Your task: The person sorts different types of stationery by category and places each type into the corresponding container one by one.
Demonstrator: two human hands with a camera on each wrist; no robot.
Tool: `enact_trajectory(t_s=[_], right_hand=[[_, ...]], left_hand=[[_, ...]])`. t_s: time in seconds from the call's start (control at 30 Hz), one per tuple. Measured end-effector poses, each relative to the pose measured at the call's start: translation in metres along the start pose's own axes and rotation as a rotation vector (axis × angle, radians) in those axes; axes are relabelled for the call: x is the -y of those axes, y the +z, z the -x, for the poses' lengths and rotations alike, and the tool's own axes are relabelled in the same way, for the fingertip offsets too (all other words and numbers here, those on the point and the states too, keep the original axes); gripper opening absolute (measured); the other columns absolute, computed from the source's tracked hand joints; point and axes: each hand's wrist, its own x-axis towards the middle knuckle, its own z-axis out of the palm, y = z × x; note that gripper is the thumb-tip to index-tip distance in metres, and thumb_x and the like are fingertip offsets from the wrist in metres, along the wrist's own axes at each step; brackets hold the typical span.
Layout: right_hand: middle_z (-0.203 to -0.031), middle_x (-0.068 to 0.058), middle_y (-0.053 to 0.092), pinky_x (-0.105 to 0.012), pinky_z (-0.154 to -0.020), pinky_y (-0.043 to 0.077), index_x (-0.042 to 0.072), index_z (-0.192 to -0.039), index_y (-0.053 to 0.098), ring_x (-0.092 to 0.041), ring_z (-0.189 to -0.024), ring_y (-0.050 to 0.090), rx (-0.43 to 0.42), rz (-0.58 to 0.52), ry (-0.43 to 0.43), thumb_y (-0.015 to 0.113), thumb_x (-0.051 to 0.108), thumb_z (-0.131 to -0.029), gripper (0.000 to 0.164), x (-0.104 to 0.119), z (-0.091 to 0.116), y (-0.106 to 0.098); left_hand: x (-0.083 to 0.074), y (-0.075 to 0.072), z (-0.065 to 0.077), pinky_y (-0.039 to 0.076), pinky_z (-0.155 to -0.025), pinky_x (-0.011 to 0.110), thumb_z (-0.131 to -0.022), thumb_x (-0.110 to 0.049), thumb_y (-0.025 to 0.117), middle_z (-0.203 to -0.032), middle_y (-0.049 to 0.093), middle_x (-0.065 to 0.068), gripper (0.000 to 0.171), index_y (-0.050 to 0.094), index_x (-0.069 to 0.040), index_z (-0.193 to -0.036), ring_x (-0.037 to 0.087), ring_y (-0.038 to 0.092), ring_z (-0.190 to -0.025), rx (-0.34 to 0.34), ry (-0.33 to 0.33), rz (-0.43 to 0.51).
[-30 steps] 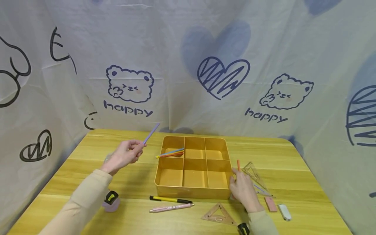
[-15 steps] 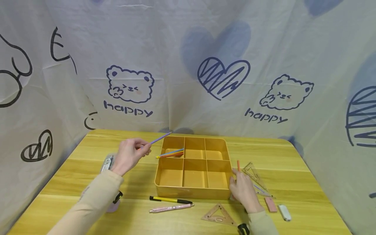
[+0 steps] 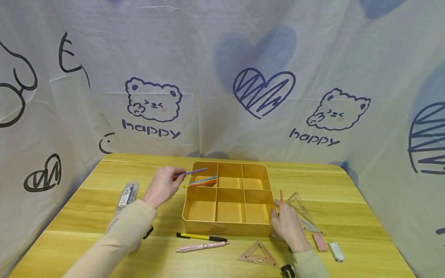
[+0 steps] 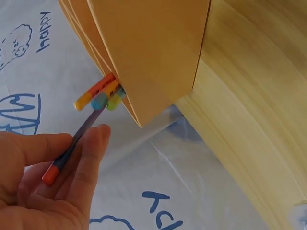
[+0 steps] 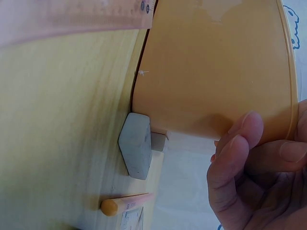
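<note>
My left hand (image 3: pixel 163 187) pinches a thin purple pencil (image 3: pixel 196 171) between thumb and fingers near its red end (image 4: pixel 50 175). The pencil's far part reaches over the back left compartment of a yellow six-section box (image 3: pixel 227 228). Several coloured pencils (image 3: pixel 202 181) lean in that compartment, their rounded ends (image 4: pixel 100 100) poking past the rim just beyond the pinched pencil. At the box's right front corner, my right hand (image 3: pixel 288 226) holds the wall; in the right wrist view its curled fingers (image 5: pixel 247 127) lie against the box edge.
In front of the box lie a yellow-and-black pen (image 3: pixel 201 236), a pink pen (image 3: pixel 202 246) and a brown set square (image 3: pixel 247 255). Right of it are an orange pencil (image 3: pixel 282 196), clear set squares, a pink eraser (image 3: pixel 320 242) and a white eraser (image 3: pixel 336 252). A clear case (image 3: pixel 128 195) lies left.
My left hand has moved right with the purple pencil, which has swung from steeply slanted to nearly level over the box. The right hand has stayed at the corner.
</note>
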Motion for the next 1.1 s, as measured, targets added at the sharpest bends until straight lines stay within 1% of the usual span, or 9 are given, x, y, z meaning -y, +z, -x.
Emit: enact_trajectory(t_s=[0.33, 0.5, 0.63, 0.73, 0.83, 0.87, 0.93, 1.03, 1.1], right_hand=[[-0.034, 0.005, 0.041, -0.018, -0.027, 0.026, -0.018, -0.128, 0.050, -0.002, -0.025, 0.030, 0.007, -0.004, 0.007, 0.050, 0.001, -0.091, 0.041, 0.000, 0.001, 0.001], [-0.034, 0.005, 0.041, -0.018, -0.027, 0.026, -0.018, -0.128, 0.050, -0.002, -0.025, 0.030, 0.008, 0.001, 0.006, 0.050, 0.000, -0.091, 0.041, 0.000, 0.001, 0.002], [-0.034, 0.005, 0.041, -0.019, -0.027, 0.027, -0.017, -0.129, 0.050, -0.002, -0.025, 0.030, 0.008, 0.004, 0.014, 0.050, 0.001, -0.092, 0.041, 0.000, 0.000, 0.002], [-0.035, 0.005, 0.041, -0.019, -0.027, 0.027, -0.017, -0.129, 0.050, -0.002, -0.025, 0.030, 0.013, 0.004, 0.016, 0.050, 0.002, -0.092, 0.042, 0.000, -0.001, 0.002], [-0.035, 0.005, 0.041, -0.019, -0.027, 0.027, -0.017, -0.130, 0.049, -0.002, -0.025, 0.030, 0.021, 0.002, 0.024, 0.050, 0.002, -0.092, 0.042, 0.000, -0.001, 0.002], [-0.035, 0.004, 0.041, -0.019, -0.027, 0.027, -0.017, -0.130, 0.049, -0.002, -0.025, 0.030, 0.020, 0.002, 0.025, 0.050, 0.002, -0.092, 0.042, 0.000, 0.000, 0.002], [-0.035, 0.004, 0.041, -0.018, -0.027, 0.026, -0.017, -0.130, 0.048, -0.002, -0.025, 0.030, 0.021, -0.002, 0.030, 0.050, 0.002, -0.093, 0.042, 0.000, 0.000, 0.001], [-0.035, 0.005, 0.041, -0.018, -0.027, 0.026, -0.017, -0.130, 0.048, -0.002, -0.025, 0.030, 0.019, -0.003, 0.025, 0.050, 0.002, -0.093, 0.042, 0.000, 0.001, 0.001], [-0.035, 0.005, 0.041, -0.018, -0.027, 0.026, -0.017, -0.130, 0.049, -0.003, -0.025, 0.030, 0.019, -0.006, 0.025, 0.050, 0.002, -0.093, 0.042, 0.001, 0.001, 0.000]], left_hand=[[-0.003, 0.017, -0.003, 0.042, -0.053, 0.032, -0.089, -0.010, 0.065, -0.091, 0.073, 0.008, 0.018, 0.076, -0.005, -0.102, 0.019, 0.053, -0.066, 0.099, -0.031, -0.096], [-0.003, 0.023, -0.003, 0.046, -0.055, 0.034, -0.089, -0.013, 0.065, -0.094, 0.073, 0.009, 0.020, 0.075, -0.004, -0.105, 0.019, 0.055, -0.068, 0.129, -0.041, -0.084], [-0.001, 0.028, -0.001, 0.051, -0.062, 0.040, -0.091, -0.022, 0.065, -0.107, 0.070, 0.016, 0.035, 0.068, -0.002, -0.119, 0.026, 0.059, -0.077, 0.141, -0.066, -0.050], [0.003, 0.031, 0.006, 0.050, -0.088, 0.053, -0.090, -0.034, 0.065, -0.132, 0.056, 0.024, 0.062, 0.049, 0.002, -0.138, 0.038, 0.057, -0.107, 0.172, -0.125, 0.017], [0.006, 0.036, 0.019, 0.032, -0.106, 0.061, -0.088, -0.044, 0.064, -0.150, 0.028, 0.029, 0.091, 0.018, 0.004, -0.151, 0.046, 0.034, -0.130, 0.249, -0.207, 0.135], [0.007, 0.038, 0.024, 0.024, -0.109, 0.061, -0.088, -0.047, 0.063, -0.154, 0.016, 0.028, 0.099, 0.006, 0.003, -0.152, 0.046, 0.025, -0.134, 0.269, -0.235, 0.181], [0.010, 0.043, 0.032, 0.020, -0.111, 0.059, -0.088, -0.050, 0.061, -0.157, 0.002, 0.026, 0.109, -0.012, 0.001, -0.151, 0.044, 0.017, -0.137, 0.289, -0.284, 0.286], [0.014, 0.050, 0.041, 0.019, -0.112, 0.058, -0.090, -0.051, 0.059, -0.156, -0.001, 0.027, 0.114, -0.026, 0.000, -0.147, 0.042, 0.016, -0.137, 0.272, -0.338, 0.424], [0.015, 0.054, 0.044, 0.018, -0.112, 0.058, -0.091, -0.049, 0.058, -0.155, 0.001, 0.030, 0.113, -0.026, 0.003, -0.146, 0.043, 0.015, -0.137, 0.258, -0.347, 0.486]])
